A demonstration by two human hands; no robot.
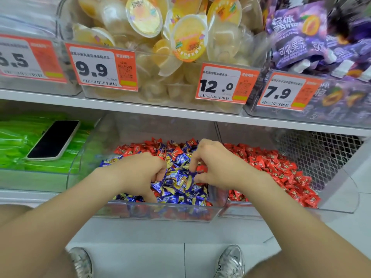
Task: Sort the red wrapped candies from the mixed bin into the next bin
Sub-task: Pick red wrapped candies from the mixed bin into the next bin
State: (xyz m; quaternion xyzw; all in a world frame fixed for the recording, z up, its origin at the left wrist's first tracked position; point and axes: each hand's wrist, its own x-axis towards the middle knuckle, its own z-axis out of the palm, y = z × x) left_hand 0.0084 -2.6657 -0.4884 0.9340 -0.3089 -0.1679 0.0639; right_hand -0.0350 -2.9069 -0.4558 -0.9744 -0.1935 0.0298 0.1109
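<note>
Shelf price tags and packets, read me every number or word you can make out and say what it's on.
"5.5", partly cut off: leftmost orange and white price tag
"9.9": second price tag
"12.0": third price tag
"7.9": fourth price tag
"可吸果冻": purple jelly pouch
Small tag print, barcodes, cup lids, candy wrappers: too blurred.

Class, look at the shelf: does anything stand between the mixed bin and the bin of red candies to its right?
Only the clear wall shared by the mixed bin and the red bin. Both are open on top, so the right hand can lift a red candy over it. Blue candies crowd around the reds.
</note>
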